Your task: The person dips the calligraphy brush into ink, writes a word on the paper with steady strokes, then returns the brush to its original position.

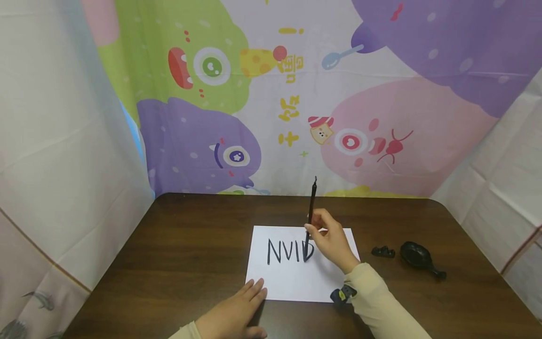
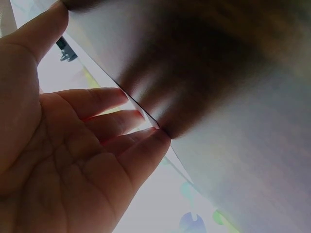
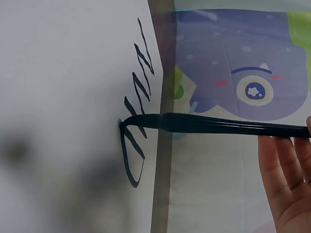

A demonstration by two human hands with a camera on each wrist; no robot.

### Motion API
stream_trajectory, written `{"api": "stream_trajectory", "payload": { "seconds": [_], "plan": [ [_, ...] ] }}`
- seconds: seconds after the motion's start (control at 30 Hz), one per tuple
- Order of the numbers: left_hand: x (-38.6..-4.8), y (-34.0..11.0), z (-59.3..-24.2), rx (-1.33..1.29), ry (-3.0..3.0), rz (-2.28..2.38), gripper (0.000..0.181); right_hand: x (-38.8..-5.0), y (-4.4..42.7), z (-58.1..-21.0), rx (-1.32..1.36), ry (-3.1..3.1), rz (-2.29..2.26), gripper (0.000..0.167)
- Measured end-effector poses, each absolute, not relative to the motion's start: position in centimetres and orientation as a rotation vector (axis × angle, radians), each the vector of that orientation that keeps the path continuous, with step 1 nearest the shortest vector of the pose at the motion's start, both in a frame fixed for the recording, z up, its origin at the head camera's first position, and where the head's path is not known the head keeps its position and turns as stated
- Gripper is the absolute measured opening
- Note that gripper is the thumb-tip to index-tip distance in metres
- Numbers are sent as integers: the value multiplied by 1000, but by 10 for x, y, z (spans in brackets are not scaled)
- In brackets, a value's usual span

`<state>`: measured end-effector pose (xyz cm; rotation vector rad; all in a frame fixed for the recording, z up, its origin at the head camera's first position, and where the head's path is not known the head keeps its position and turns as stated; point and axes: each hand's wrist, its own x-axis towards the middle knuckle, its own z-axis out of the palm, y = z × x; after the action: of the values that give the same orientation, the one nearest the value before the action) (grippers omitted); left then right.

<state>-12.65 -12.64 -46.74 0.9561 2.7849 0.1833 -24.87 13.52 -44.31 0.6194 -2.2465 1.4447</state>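
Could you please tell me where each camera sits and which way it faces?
Head: worn on the head, facing forward and down at the paper and letters; left hand and right hand show.
Left wrist: on that wrist, facing the left palm and fingers.
Right wrist: on that wrist, facing the brush; right fingers show.
Head and right wrist share brush, paper and letters.

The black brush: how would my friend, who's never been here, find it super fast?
On the dark brown table, find the white paper with black letters. Over it, the right hand holds the brush, its tip touching the paper. Unlike the black dish and bumpy black piece nearby, it is long, thin and nearly upright.
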Motion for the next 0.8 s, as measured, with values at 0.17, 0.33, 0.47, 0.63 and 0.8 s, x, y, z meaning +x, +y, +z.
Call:
{"api": "stream_trajectory", "payload": {
  "seconds": [0.17,0.33,0.47,0.63,0.8],
  "plan": [
    [-127,-127,-468,968,2786,182,83,-241,135,-427,588,-2207,1558,19],
    [-126,-128,-467,986,2791,192,83,-246,143,-426,542,-2125,1651,22],
    [-126,-128,-467,991,2795,190,83,-256,153,-432,493,-2080,1701,23],
    [-126,-128,-467,987,2800,189,83,-256,161,-428,434,-2079,1715,23],
    [-126,-128,-467,982,2798,190,84,-245,163,-413,446,-2079,1649,21]
  ]
}}
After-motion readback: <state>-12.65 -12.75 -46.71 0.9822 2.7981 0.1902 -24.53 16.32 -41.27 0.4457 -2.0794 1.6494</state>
